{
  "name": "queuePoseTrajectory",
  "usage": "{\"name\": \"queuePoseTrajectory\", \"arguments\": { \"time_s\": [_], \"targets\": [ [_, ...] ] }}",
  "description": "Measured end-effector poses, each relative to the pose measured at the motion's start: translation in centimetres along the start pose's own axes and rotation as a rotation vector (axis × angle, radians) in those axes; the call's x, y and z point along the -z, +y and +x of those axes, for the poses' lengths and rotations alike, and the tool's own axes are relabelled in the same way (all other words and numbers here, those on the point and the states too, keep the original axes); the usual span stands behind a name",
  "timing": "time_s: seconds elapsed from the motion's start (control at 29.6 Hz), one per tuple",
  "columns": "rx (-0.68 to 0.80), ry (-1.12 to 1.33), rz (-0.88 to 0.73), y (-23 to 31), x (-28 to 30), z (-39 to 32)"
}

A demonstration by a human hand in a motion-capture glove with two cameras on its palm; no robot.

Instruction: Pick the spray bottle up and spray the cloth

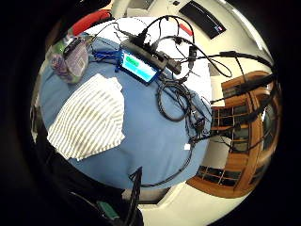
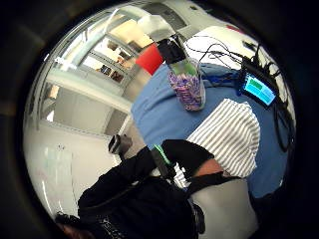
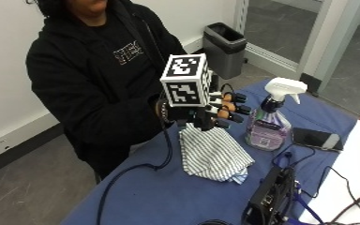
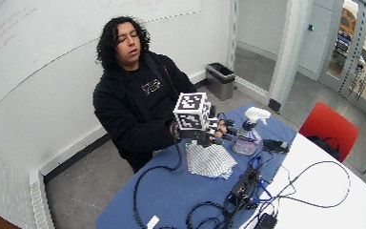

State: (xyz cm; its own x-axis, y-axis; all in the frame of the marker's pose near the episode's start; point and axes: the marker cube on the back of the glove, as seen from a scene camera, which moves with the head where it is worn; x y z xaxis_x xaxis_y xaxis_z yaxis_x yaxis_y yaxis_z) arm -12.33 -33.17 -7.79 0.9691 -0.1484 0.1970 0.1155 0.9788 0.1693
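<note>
Above the table's (image 3: 136, 197) near edge, the gloved right hand (image 3: 221, 110) hovers with fingers spread, holding nothing. Below it lies the striped cloth (image 3: 214, 152). Just beside stands the spray bottle (image 3: 269, 119) (upright, untouched), blue cover bare between them.

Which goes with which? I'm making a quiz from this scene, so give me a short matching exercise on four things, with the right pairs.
Things:
1. spray bottle
2. striped cloth
3. gloved right hand
4. phone

States:
A. lies crumpled on the blue table cover
B. raised in the air above the cloth, holding nothing
C. stands upright, white trigger head on top
D. lies flat beside the bottle

Pairs: 1-C, 2-A, 3-B, 4-D
</note>
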Motion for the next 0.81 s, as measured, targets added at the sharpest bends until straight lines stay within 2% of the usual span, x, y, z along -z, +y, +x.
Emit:
{"name": "queuePoseTrajectory", "arguments": {
  "time_s": [0.2, 0.81],
  "targets": [
    [0.020, 0.004, -0.014, 2.9, 1.7, 0.7],
    [-0.019, -0.049, -0.073, 2.5, 1.4, 1.5]
  ]
}}
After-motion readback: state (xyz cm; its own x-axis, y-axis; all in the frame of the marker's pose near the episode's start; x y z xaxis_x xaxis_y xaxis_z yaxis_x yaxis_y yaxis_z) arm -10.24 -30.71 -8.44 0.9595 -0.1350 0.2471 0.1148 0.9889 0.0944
